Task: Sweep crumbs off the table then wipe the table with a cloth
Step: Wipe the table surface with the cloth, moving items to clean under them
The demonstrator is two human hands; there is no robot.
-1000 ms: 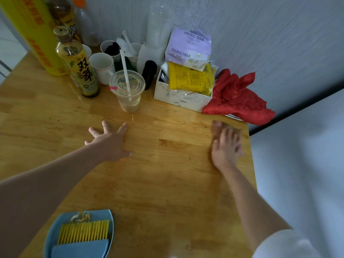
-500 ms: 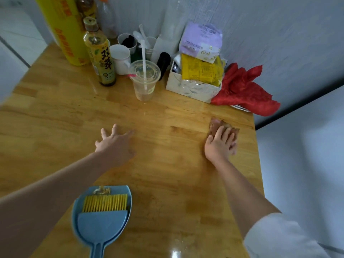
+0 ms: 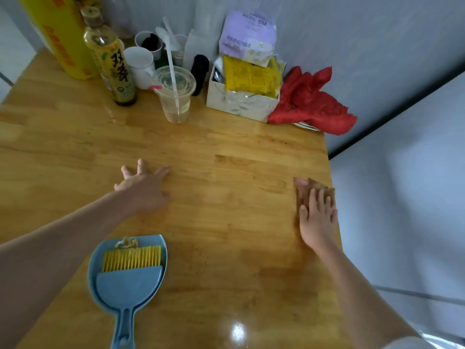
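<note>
A small brown cloth (image 3: 305,191) lies flat on the wooden table (image 3: 226,235) close to its right edge. My right hand (image 3: 317,217) presses on it with straight fingers, covering most of it. My left hand (image 3: 144,186) rests flat on the bare wood near the middle, fingers spread. A blue dustpan (image 3: 125,278) sits near the front left with a yellow-bristled brush (image 3: 132,258) laid in it and a few crumbs (image 3: 125,242) at its lip.
Along the back wall stand a yellow roll (image 3: 59,34), a tea bottle (image 3: 110,59), white mugs (image 3: 139,62), a plastic cup with a straw (image 3: 176,95), a box of tissue packs (image 3: 242,96) and a red cloth (image 3: 312,102). The table's right edge drops off beside my right hand.
My right hand has drawn the brown cloth toward me along the right edge. My left hand stays flat in place. The view has tipped down, showing more of the dustpan.
</note>
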